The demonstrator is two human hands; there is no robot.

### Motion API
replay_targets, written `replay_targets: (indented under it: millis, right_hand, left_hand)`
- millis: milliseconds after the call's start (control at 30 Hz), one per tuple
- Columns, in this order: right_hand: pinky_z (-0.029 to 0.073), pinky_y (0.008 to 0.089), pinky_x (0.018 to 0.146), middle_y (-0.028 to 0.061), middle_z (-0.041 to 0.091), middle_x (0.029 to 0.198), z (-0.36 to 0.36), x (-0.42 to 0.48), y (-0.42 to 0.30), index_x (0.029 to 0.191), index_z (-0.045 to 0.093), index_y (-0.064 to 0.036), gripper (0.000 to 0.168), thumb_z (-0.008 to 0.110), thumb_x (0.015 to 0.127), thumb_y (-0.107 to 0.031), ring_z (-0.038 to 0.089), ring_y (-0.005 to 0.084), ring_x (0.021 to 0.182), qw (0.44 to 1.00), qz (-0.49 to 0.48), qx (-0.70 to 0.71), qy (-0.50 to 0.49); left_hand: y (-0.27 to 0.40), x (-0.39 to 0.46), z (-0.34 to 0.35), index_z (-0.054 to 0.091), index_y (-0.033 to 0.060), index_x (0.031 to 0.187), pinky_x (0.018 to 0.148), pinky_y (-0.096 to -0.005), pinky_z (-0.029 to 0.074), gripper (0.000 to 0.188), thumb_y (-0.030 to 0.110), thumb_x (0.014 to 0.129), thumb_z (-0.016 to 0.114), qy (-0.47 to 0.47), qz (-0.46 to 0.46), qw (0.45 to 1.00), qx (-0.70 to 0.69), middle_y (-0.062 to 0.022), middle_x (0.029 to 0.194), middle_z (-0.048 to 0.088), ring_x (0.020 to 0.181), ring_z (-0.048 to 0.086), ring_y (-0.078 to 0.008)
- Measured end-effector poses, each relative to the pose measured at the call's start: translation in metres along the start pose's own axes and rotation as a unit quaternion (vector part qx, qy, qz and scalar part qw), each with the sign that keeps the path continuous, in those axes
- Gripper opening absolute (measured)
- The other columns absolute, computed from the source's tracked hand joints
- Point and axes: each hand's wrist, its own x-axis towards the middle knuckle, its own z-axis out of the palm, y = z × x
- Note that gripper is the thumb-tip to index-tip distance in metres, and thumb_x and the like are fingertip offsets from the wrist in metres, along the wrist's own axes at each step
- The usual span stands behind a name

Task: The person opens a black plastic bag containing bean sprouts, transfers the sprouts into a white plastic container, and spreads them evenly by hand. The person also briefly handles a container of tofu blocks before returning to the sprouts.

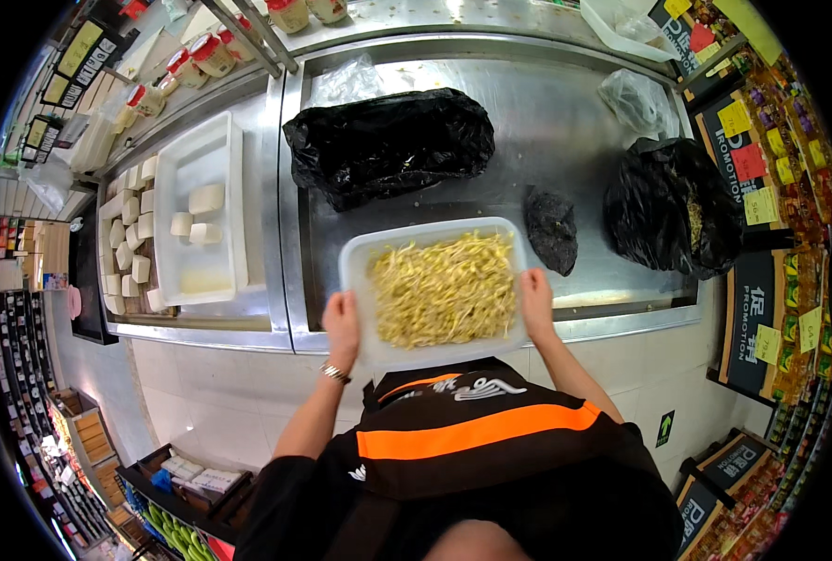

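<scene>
A white plastic tray [432,228] of yellow bean sprouts [447,291] is held level in front of my body, over the near edge of the steel counter. My left hand [341,329] grips its left rim, with a metal-banded watch on the wrist. On the opposite rim, my right hand [536,298] has hold of the tray. Beyond it lies a long container lined with black plastic [391,144]. A crumpled dark bag or cloth [551,230] rests just past the tray's right corner. Farther right, a black plastic bag [668,207] shows some sprouts in its opening.
On the left, a white tray [237,210] holds several tofu blocks, beside more tofu blocks [132,231] on a board. Clear plastic bags [637,102] lie at the counter's back. Red-lidded jars [211,55] stand behind the tofu. Shelves of bottles [794,280] border the right side.
</scene>
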Motion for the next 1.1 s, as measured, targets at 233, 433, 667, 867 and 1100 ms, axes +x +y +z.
replay_targets:
  millis: [233, 433, 667, 867, 1100]
  right_hand:
    - [0.044, 0.0342, 0.065, 0.0091, 0.056, 0.072, -0.021, 0.050, -0.006, 0.085, 0.053, -0.001, 0.027, 0.053, 0.100, -0.022, 0.048, 0.0164, 0.068, 1.000, 0.003, 0.023, 0.017]
    - [0.043, 0.0329, 0.066, 0.0090, 0.053, 0.073, 0.010, 0.021, -0.016, 0.085, 0.052, 0.000, 0.027, 0.053, 0.100, -0.022, 0.046, 0.0141, 0.071, 1.000, -0.018, -0.007, -0.009]
    - [0.043, 0.0323, 0.063, 0.0077, 0.052, 0.070, -0.001, 0.007, 0.004, 0.083, 0.051, 0.000, 0.027, 0.054, 0.099, -0.021, 0.045, 0.0140, 0.068, 1.000, 0.004, 0.013, 0.019]
    - [0.042, 0.0324, 0.064, 0.0065, 0.047, 0.069, -0.013, 0.063, -0.020, 0.082, 0.050, -0.001, 0.029, 0.054, 0.100, -0.023, 0.043, 0.0133, 0.069, 1.000, 0.012, 0.004, 0.010]
    - [0.042, 0.0329, 0.063, 0.0077, 0.048, 0.071, 0.012, 0.011, -0.033, 0.083, 0.048, -0.001, 0.029, 0.053, 0.100, -0.024, 0.042, 0.0135, 0.069, 1.000, -0.006, 0.019, -0.003]
  left_hand:
    - [0.039, 0.028, 0.045, 0.045, 0.0020, 0.076, 0.060, -0.0309, 0.038, 0.033, 0.021, 0.102, 0.051, -0.012, 0.024, 0.997, -0.069, -0.0032, 0.069, 0.045, 0.068, 0.039, -0.0091]
    - [0.026, 0.022, -0.016, 0.044, 0.0026, 0.075, 0.056, -0.0286, 0.036, 0.033, 0.020, 0.101, 0.052, -0.027, -0.035, 0.994, -0.097, 0.0008, 0.067, 0.039, 0.065, 0.036, -0.0074]
    - [0.021, 0.013, 0.023, 0.046, 0.0021, 0.076, 0.058, -0.0292, 0.037, 0.032, 0.020, 0.101, 0.053, -0.028, -0.027, 0.996, -0.081, 0.0013, 0.068, 0.042, 0.067, 0.039, -0.0083]
    - [0.041, 0.042, 0.039, 0.048, 0.0016, 0.078, 0.061, -0.0302, 0.038, 0.031, 0.021, 0.101, 0.053, -0.024, -0.009, 0.992, -0.120, 0.0013, 0.070, 0.046, 0.069, 0.040, -0.0092]
    - [0.040, 0.030, -0.022, 0.047, 0.0028, 0.077, 0.060, -0.0273, 0.036, 0.029, 0.020, 0.101, 0.053, -0.072, -0.064, 0.983, -0.159, 0.0045, 0.071, 0.041, 0.069, 0.038, -0.0080]
